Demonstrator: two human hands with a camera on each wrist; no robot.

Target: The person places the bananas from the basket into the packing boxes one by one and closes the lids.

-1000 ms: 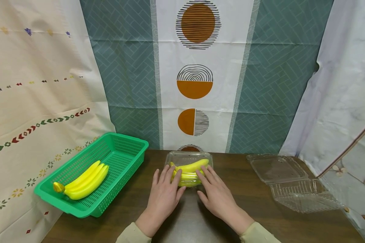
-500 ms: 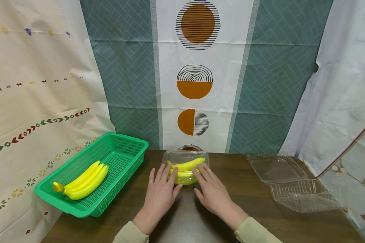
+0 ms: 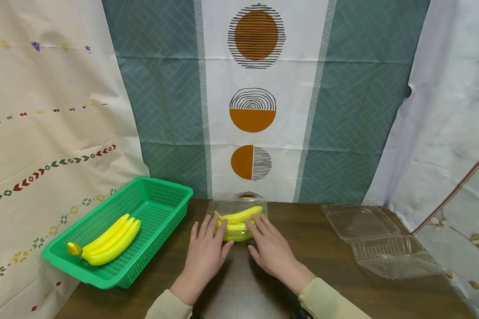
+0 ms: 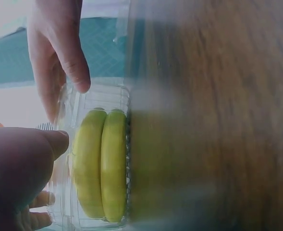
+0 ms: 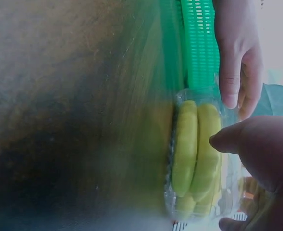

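Observation:
Bananas (image 3: 239, 215) lie inside a clear plastic clamshell box (image 3: 217, 206) at the far middle of the table. Its lid seems to lie over them; whether the rim is latched, I cannot tell. My left hand (image 3: 204, 250) touches the box's left side with outstretched fingers, and my right hand (image 3: 272, 250) does the same on the right. From the left wrist, the box (image 4: 103, 98) shows two bananas (image 4: 113, 166) side by side behind its clear wall. In the right wrist view, my thumb (image 5: 227, 138) is at the near side of the box.
On the left stands a green perforated basket (image 3: 169, 190) with a bunch of bananas (image 3: 111, 243) in it. A second clear clamshell (image 3: 395, 257) lies opened out at the right. Hanging cloths (image 3: 167, 110) enclose the back and sides of the brown table (image 3: 303, 248).
Both hands and the box of bananas have shifted a little to the left together. The head view has also shifted slightly. The basket and the opened clamshell stay where they were.

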